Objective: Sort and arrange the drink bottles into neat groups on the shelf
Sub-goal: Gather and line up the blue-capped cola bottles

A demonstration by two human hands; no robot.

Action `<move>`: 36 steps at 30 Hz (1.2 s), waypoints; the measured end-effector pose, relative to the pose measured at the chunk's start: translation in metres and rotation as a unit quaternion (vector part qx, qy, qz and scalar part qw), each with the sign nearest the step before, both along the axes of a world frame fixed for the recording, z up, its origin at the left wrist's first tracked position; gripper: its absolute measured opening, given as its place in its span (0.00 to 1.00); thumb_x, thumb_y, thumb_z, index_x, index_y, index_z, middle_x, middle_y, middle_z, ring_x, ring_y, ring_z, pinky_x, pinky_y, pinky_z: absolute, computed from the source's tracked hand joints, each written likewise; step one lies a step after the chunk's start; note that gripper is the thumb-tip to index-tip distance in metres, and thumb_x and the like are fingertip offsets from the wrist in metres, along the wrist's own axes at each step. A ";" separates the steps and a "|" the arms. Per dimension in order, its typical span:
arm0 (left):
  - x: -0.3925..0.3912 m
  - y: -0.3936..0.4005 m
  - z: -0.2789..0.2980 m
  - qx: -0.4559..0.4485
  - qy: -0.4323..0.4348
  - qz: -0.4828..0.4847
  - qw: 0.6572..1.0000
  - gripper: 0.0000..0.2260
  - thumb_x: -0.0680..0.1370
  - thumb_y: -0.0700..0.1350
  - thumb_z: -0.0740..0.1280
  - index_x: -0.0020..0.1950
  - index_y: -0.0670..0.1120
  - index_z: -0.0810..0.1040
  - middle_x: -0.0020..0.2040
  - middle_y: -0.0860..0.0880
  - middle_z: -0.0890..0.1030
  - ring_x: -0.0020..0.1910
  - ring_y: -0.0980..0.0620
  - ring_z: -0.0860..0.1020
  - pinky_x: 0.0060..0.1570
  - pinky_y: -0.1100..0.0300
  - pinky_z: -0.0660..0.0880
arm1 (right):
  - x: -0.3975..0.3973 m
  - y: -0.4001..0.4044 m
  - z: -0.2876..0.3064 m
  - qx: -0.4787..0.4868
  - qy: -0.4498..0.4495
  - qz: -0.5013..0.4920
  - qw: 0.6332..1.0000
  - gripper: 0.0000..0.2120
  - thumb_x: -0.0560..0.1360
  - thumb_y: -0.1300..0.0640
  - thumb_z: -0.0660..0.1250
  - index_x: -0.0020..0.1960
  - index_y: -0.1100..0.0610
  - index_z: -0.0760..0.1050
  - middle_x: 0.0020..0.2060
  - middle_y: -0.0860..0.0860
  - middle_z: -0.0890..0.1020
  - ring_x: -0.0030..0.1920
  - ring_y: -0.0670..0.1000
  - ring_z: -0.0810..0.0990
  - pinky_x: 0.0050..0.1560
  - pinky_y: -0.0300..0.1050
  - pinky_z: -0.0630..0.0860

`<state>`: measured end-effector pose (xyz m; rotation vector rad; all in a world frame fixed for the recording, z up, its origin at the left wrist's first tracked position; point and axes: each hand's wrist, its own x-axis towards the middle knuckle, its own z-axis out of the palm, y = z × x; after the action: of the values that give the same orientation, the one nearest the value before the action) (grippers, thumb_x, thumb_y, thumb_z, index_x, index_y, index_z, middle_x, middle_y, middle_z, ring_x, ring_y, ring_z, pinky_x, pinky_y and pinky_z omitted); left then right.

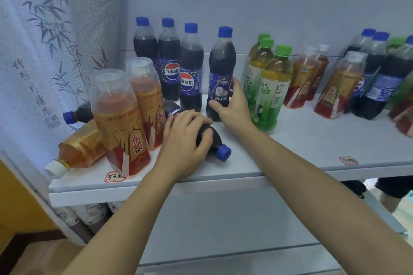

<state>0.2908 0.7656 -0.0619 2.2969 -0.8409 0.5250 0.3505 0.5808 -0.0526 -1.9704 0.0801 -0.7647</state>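
Spanning the frame's middle, white shelf (290, 152) carries mixed bottles. Upright cola row (178, 60) at upper centre; green tea trio (268, 87) to its right; amber bottles (125, 114) at left, one toppled. Right hand (232, 105) wraps an upright Pepsi (220, 78), fingers curled round its label. Left hand (185, 134) clamps a lying cola (214, 143), blue cap (224, 152) pointing lower right.

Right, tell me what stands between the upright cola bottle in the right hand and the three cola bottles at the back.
Nothing: in the head view, only bare shelf separates that bottle from them.
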 end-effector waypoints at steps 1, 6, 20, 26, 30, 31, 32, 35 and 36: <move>0.000 0.000 0.000 0.000 0.001 -0.001 1.000 0.17 0.80 0.56 0.55 0.60 0.52 0.79 0.59 0.55 0.76 0.68 0.53 0.70 0.73 0.48 0.58 | -0.001 0.000 -0.001 0.000 -0.001 0.000 1.000 0.38 0.67 0.57 0.77 0.74 0.51 0.65 0.63 0.49 0.79 0.62 0.49 0.78 0.65 0.55 0.77; 0.000 0.003 0.001 -0.004 0.019 -0.017 1.000 0.17 0.81 0.55 0.57 0.63 0.51 0.79 0.62 0.55 0.77 0.72 0.53 0.69 0.75 0.48 0.58 | -0.011 0.005 0.002 0.003 0.007 -0.003 1.000 0.39 0.70 0.56 0.76 0.75 0.50 0.62 0.64 0.48 0.78 0.63 0.49 0.77 0.66 0.54 0.76; -0.009 0.003 0.011 -0.037 0.037 -0.097 0.994 0.23 0.75 0.36 0.59 0.69 0.43 0.76 0.73 0.51 0.73 0.79 0.56 0.63 0.75 0.71 0.55 | -0.138 0.008 -0.005 -0.184 0.135 0.109 0.967 0.30 0.72 0.48 0.75 0.68 0.46 0.65 0.58 0.53 0.77 0.54 0.53 0.77 0.57 0.52 0.76; -0.024 -0.003 0.013 0.039 -0.026 -0.018 0.999 0.28 0.74 0.35 0.67 0.75 0.46 0.70 0.74 0.48 0.71 0.73 0.49 0.69 0.75 0.52 0.66 | -0.151 -0.023 0.030 -0.159 0.064 0.078 0.982 0.21 0.70 0.56 0.79 0.56 0.53 0.72 0.51 0.48 0.79 0.49 0.48 0.77 0.48 0.25 0.69; -0.033 0.005 0.004 0.047 0.021 0.087 0.995 0.24 0.77 0.41 0.67 0.73 0.48 0.70 0.70 0.48 0.72 0.67 0.47 0.73 0.67 0.48 0.74 | -0.151 -0.038 0.075 -0.209 0.002 0.038 0.977 0.17 0.70 0.53 0.80 0.53 0.55 0.77 0.49 0.49 0.79 0.47 0.48 0.75 0.45 0.25 0.67; -0.031 0.007 0.002 0.076 0.050 0.107 0.990 0.20 0.78 0.44 0.66 0.71 0.49 0.72 0.68 0.49 0.73 0.64 0.47 0.74 0.64 0.47 0.76 | -0.145 -0.040 0.086 -0.222 -0.011 0.035 0.974 0.17 0.69 0.52 0.80 0.53 0.54 0.78 0.49 0.49 0.80 0.47 0.48 0.75 0.46 0.26 0.67; -0.030 0.008 0.001 0.110 0.072 0.118 0.984 0.17 0.79 0.46 0.64 0.68 0.50 0.75 0.66 0.49 0.74 0.61 0.47 0.75 0.61 0.46 0.76 | -0.139 -0.041 0.097 -0.237 -0.018 0.035 0.971 0.16 0.69 0.51 0.79 0.53 0.53 0.78 0.49 0.48 0.80 0.48 0.48 0.75 0.47 0.28 0.67; -0.027 0.006 0.003 0.161 0.092 0.122 0.975 0.13 0.81 0.50 0.62 0.65 0.53 0.77 0.65 0.50 0.75 0.59 0.47 0.75 0.61 0.46 0.74 | -0.114 -0.037 0.121 -0.256 -0.014 0.048 0.965 0.16 0.71 0.51 0.78 0.56 0.53 0.80 0.51 0.47 0.80 0.51 0.47 0.76 0.49 0.36 0.70; -0.028 0.005 0.004 0.164 0.091 0.122 0.975 0.13 0.81 0.51 0.62 0.65 0.53 0.77 0.66 0.50 0.74 0.60 0.47 0.74 0.61 0.46 0.73 | -0.105 -0.034 0.128 -0.253 -0.012 0.051 0.966 0.16 0.71 0.51 0.77 0.56 0.54 0.80 0.52 0.48 0.80 0.51 0.48 0.76 0.50 0.37 0.71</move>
<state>0.2631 0.7707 -0.0579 2.7254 -0.5932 0.2856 0.2450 0.5464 0.0751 -2.4234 -0.2556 -0.7955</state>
